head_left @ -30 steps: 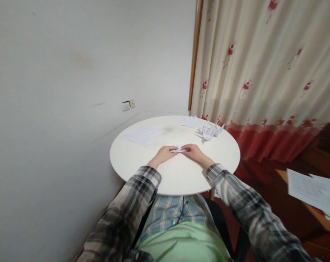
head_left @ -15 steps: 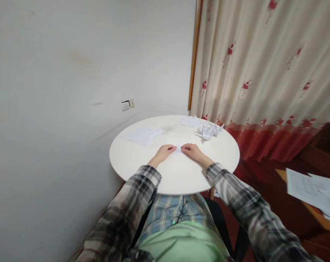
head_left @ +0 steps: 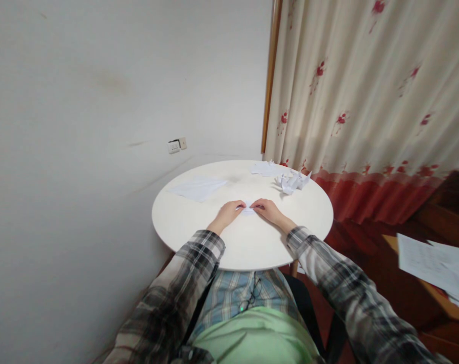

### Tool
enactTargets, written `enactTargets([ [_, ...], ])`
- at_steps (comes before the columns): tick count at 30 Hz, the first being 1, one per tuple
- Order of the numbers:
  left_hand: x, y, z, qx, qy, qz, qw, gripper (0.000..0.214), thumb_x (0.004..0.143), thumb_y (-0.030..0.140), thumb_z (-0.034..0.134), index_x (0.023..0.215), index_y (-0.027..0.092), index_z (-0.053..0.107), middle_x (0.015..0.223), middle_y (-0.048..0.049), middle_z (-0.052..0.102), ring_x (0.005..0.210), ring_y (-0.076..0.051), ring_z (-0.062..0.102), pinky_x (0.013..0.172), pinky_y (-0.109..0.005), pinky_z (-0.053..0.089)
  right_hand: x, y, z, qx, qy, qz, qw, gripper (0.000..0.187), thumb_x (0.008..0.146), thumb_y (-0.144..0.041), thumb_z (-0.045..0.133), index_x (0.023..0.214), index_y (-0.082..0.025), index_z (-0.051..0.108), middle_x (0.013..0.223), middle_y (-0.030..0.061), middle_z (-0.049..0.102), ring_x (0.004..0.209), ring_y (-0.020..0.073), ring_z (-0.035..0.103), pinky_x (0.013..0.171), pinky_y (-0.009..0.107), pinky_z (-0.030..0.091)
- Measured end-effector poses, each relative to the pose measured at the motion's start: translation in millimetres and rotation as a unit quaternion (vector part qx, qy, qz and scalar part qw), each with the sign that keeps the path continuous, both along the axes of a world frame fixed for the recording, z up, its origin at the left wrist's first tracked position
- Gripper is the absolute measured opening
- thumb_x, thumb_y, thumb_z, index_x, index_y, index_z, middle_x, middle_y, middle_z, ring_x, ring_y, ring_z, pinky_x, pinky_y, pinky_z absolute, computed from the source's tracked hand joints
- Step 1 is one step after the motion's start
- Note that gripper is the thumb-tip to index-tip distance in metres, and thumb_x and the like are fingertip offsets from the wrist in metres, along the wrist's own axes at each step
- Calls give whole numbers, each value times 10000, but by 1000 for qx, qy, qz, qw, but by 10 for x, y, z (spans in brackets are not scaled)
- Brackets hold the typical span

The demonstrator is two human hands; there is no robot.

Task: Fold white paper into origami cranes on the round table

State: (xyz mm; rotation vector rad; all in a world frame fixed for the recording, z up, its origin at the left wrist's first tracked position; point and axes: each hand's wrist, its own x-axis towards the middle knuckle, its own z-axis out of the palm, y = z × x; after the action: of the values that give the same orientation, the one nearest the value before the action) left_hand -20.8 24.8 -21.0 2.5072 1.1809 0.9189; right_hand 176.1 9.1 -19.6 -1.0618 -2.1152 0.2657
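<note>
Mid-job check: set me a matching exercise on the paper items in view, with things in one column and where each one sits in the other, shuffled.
Things
1. small folded paper
2. flat white sheet
3. pile of folded paper figures
4. loose sheets

Places
A. far side of the round table, nearest the curtain
B. on the wooden surface off to the right
C. pinched between the left hand and right hand
D. far left part of the round table

Pairs: 1-C, 2-D, 3-A, 4-B
</note>
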Motion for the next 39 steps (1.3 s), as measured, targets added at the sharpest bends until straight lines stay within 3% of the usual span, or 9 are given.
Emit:
enactTargets([
  [10, 26, -29, 22, 18, 28, 0, 999, 261, 792, 157, 458, 979, 204, 634, 1021, -16, 655, 949, -149, 584, 869, -259, 424, -17, 12, -1, 11, -7, 0, 1000, 230, 701, -19, 542, 778, -185, 681, 855, 41, 666, 815, 146, 594, 790, 289, 437],
  [18, 40, -75, 49, 8, 39, 3, 999, 303, 764, 108, 432, 959, 195, 647, 1027, -19, 653, 971, -156, 577, 908, -285, 411, -23, -12, 4, 4, -39, -46, 998, 203, 733, -81, 537, 859, -180, 661, 921, 50, 661, 887, 164, 567, 850, 312, 396],
  [24, 61, -141, 98, 51, 75, 20, 996, 248, 766, 199, 478, 944, 183, 650, 1012, -53, 650, 973, -193, 565, 896, -310, 409, -25, -24, 3, -8, -59, -73, 996, 195, 773, -137, 515, 905, -170, 654, 929, 59, 660, 878, 157, 563, 832, 284, 387],
  [31, 54, -165, 162, 94, 108, 60, 988, 315, 848, 323, 402, 849, 166, 675, 1066, -99, 620, 1031, -228, 523, 930, -361, 351, -37, -58, 84, -26, -29, -109, 993, 200, 799, -276, 516, 786, -156, 675, 789, 56, 671, 722, 140, 569, 673, 235, 397],
  [35, 38, -163, 132, 88, 109, 77, 987, 378, 840, 444, 407, 904, 182, 673, 1127, -99, 576, 1066, -236, 484, 938, -364, 338, -65, -116, 129, -55, 15, -64, 996, 237, 808, -277, 487, 749, -159, 685, 696, 22, 670, 621, 108, 553, 597, 203, 378],
  [39, 40, -167, 102, 103, 133, 70, 983, 437, 809, 514, 426, 951, 173, 658, 1028, -107, 573, 991, -227, 494, 882, -342, 379, -94, -170, 159, -79, 33, -26, 996, 292, 817, -299, 467, 706, -144, 688, 614, 6, 650, 559, 92, 528, 563, 189, 361],
])
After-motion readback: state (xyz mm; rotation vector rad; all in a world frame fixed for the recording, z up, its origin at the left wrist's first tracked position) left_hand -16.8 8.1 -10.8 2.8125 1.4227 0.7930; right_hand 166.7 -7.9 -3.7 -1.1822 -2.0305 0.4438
